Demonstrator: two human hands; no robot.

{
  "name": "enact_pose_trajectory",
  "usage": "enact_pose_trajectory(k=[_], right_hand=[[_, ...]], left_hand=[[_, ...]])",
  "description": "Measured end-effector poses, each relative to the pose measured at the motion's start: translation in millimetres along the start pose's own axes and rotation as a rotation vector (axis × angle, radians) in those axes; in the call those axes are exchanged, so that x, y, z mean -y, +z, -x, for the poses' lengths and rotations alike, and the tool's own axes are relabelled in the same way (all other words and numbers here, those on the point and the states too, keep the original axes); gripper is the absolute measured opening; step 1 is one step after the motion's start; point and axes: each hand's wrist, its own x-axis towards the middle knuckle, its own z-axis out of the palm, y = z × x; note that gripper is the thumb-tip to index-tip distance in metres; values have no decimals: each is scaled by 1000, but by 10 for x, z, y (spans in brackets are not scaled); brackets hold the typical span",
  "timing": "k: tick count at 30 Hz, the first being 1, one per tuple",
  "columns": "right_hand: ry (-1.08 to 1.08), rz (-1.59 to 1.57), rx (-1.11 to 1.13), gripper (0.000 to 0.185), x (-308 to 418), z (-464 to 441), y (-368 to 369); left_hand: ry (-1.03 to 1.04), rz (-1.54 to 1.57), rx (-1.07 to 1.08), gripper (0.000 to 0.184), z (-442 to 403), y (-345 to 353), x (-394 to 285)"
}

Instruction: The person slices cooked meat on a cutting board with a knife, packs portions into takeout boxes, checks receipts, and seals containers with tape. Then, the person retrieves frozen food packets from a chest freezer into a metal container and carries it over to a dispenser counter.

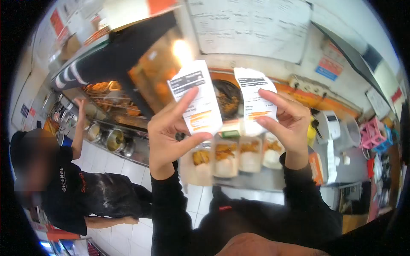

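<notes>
Two printed paper slips are held up side by side, both marked with orange highlighter. My left hand (171, 132) pinches the left slip (200, 100) between thumb and fingers. The right slip (252, 96) is gripped by my right hand (290, 121), with thumb and index finger across its face. The slips do not touch each other. Below them, on the metal counter, stand several open food boxes (225, 164) holding white portions and browned food. Behind the slips, a dark round pan (227, 99) with food in it is partly hidden.
A co-worker in black (72, 183) stands at the left, one arm raised toward a lit food display (115, 102). Metal bowls (115, 140) line the counter there. At right are a white machine (329, 126) and a pink basket (372, 133). A whiteboard (252, 27) hangs ahead.
</notes>
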Motion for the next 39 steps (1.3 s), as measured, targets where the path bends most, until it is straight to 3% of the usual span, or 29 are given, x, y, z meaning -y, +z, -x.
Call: enact_pose_trajectory(k=[3, 11, 17, 21, 24, 25, 27, 29, 30, 31, 32, 33, 34, 35, 36, 38, 39], right_hand=[[41, 38, -11, 60, 306, 580, -689], [157, 94, -159, 65, 994, 1896, -2097], [171, 150, -174, 65, 1138, 2218, -2608], [168, 161, -276, 62, 999, 2283, -2782], [226, 389, -420, 58, 658, 2473, -3166], [339, 545, -429, 55, 550, 2602, -3304], [552, 863, -440, 50, 300, 2948, -3621], [646, 1058, -360, 39, -406, 3762, -4119], [763, 971, -317, 31, -606, 3984, -4181], [858, 945, -313, 30, -903, 4292, -4195], [896, 933, -196, 36, -1125, 4483, -4179], [892, 812, -180, 47, -1394, 4714, -4150], [952, 779, -115, 54, -1553, 4767, -4047], [1202, 909, -15, 51, -1666, 4778, -3929], [1199, 844, -120, 51, -1810, 4891, -3891], [1181, 708, -328, 51, -2084, 5126, -3893], [1122, 712, -294, 51, -2098, 5137, -3919]], left_hand=[[14, -80, 184, 73, 95, 735, -61], [-75, 112, 341, 72, 394, 2653, -342], [-126, 117, 399, 76, 500, 3161, -377], [-252, 144, 254, 83, 584, 3181, -243], [-396, 130, 42, 79, 835, 3058, 203], [-455, 41, 14, 71, 984, 3028, 357], [-646, -112, 84, 62, 1602, 2875, 931], [-634, -260, 167, 55, 2257, 2922, 1484], [-736, -274, 191, 51, 2446, 3118, 1597], [-857, -226, 80, 51, 2753, 3389, 1897], [-1156, 237, -159, 50, 2803, 3695, 1923], [-1216, 286, -235, 49, 2819, 3968, 1997], [-1081, 100, -209, 48, 2899, 4194, 2242], [-935, -85, -181, 48, 3042, 4395, 2583], [-783, -269, -150, 47, 3103, 4523, 2784], [-755, -360, -76, 46, 2972, 4677, 2820], [-735, -405, -39, 46, 2896, 4774, 2841]])
